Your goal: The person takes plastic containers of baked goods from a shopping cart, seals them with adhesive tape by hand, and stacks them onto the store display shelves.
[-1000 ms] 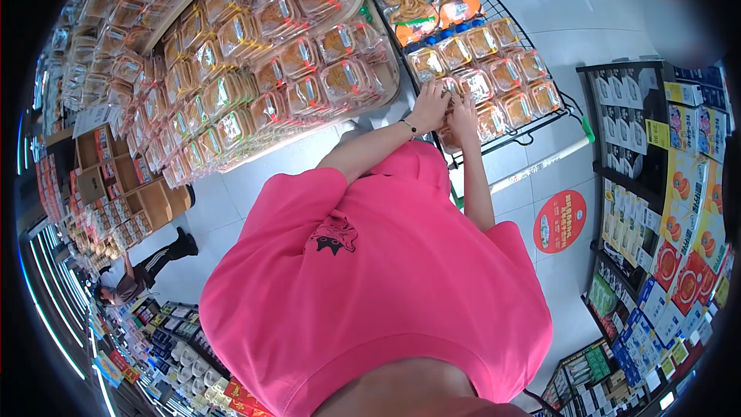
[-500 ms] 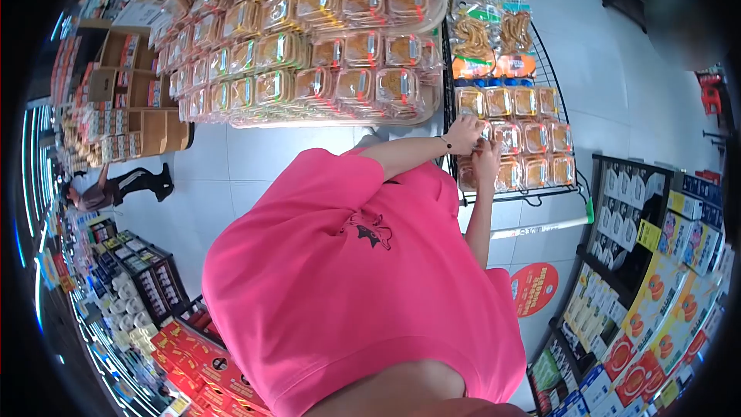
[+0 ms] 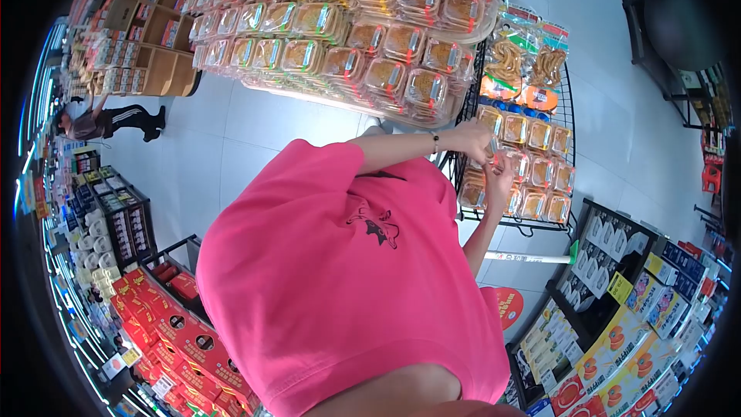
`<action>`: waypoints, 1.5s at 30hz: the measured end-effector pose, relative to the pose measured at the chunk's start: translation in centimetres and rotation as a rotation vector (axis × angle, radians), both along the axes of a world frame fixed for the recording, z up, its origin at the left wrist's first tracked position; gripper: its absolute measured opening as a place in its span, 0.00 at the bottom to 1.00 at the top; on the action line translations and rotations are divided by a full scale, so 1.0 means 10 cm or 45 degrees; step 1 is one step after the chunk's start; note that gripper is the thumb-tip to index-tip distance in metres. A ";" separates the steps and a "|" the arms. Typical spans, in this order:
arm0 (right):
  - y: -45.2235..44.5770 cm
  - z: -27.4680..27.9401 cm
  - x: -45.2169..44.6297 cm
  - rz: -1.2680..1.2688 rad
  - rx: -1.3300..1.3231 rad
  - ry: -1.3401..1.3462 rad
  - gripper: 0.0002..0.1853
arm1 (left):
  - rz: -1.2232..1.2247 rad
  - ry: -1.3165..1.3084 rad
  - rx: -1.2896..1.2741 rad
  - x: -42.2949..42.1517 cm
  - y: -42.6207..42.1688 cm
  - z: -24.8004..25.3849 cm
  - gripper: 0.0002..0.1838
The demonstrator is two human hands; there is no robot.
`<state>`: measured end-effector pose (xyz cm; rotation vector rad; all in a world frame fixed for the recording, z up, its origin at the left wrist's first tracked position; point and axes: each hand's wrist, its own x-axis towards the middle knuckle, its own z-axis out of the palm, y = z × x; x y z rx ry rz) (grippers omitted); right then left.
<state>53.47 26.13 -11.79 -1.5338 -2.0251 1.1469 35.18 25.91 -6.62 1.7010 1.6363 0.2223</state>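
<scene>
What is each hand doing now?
Left hand: fingers bent over clear plastic food boxes; grip can't be told.
Right hand: fingers bent close to the left hand; grip can't be told.

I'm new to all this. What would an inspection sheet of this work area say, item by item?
Surface: black wire cart with a white handle.
Job's things: rows of clear packs in the cart; bags of twisted snacks beyond them.
Clutter: packs sit close together; a large stacked display stands beside the cart.
Hands: left hand, bracelet at the wrist, and right hand meet over the packs; whether they grip one is unclear.
Cables: nothing seen.
Surroundings: tiled floor, red boxes, another person off to the left.
</scene>
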 end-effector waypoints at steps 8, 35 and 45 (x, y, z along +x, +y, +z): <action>-0.29 0.72 -0.63 0.216 -0.226 0.268 0.27 | 0.180 -0.327 0.001 -0.67 -0.68 0.09 0.23; -0.10 0.41 -3.36 0.458 0.362 0.240 0.21 | -0.048 0.681 0.615 -3.22 -0.66 0.38 0.35; -0.26 0.30 -3.53 0.457 0.683 0.203 0.23 | -0.242 0.844 0.607 -3.36 -0.73 0.29 0.30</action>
